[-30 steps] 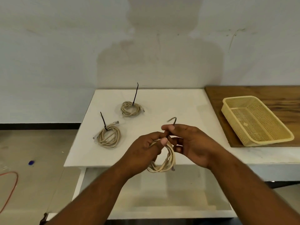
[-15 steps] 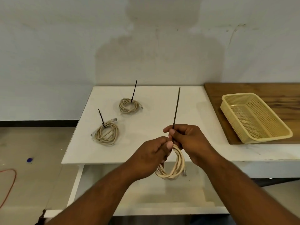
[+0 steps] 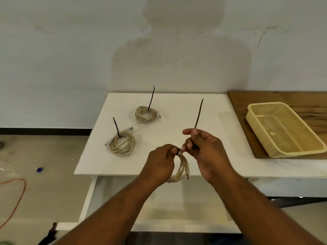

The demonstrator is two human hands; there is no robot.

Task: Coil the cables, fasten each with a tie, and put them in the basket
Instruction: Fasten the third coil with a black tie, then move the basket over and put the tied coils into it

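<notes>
A beige coiled network cable [image 3: 182,169] hangs as a small loop between the hands, above the white table's [image 3: 177,106] near edge. The left hand [image 3: 160,163] grips the loop's top, and the right hand [image 3: 206,151], just beside it, pinches the thin black plastic zip tie [image 3: 199,113] wrapped there. The tie's long tail stands nearly upright, its tip pointing up and slightly right.

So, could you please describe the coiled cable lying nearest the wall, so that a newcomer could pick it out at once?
Find the white table, left of the yellow basket. Two tied beige coils lie on its left half; take the far coil, towards the wall. Unlike the near coil by the left edge, it sits farther back and nearer the table's middle.
</notes>
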